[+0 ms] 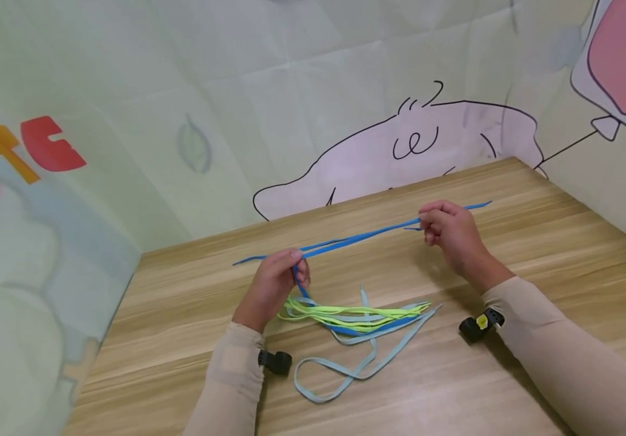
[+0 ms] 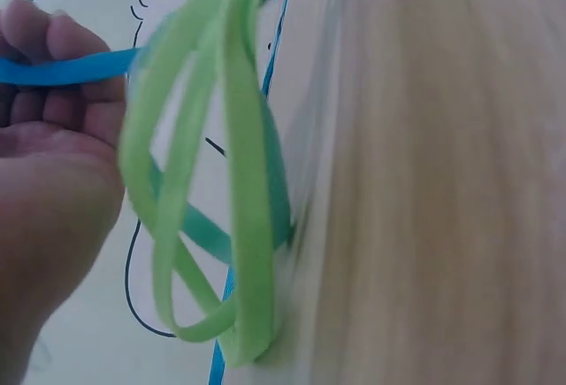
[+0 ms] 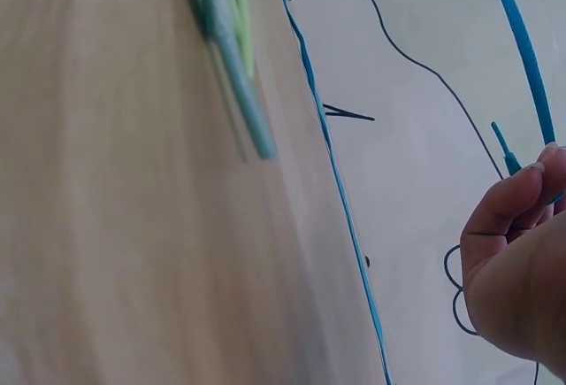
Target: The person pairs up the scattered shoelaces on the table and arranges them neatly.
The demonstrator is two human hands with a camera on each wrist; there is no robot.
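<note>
Lace (image 1: pixel 372 234), blue, spans above the tabletop (image 1: pixel 187 303) toward its far edge; the left hand (image 1: pixel 274 280) and right hand (image 1: pixel 454 237) each pinch it, grip closed, hiding parts. Farther from that edge, overlaps obscure heaped laces (image 1: pixel 364 327). Backdrop letters (image 1: pixel 39 143) read T and C.

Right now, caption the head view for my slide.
Left hand and right hand hold a blue lace taut over a wood-grain table bearing yellow-green laces and pale blue laces.

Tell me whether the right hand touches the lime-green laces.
Apart: the head view shows tabletop between the right hand and the lime-green laces; that hand pinches a blue lace instead.
</note>
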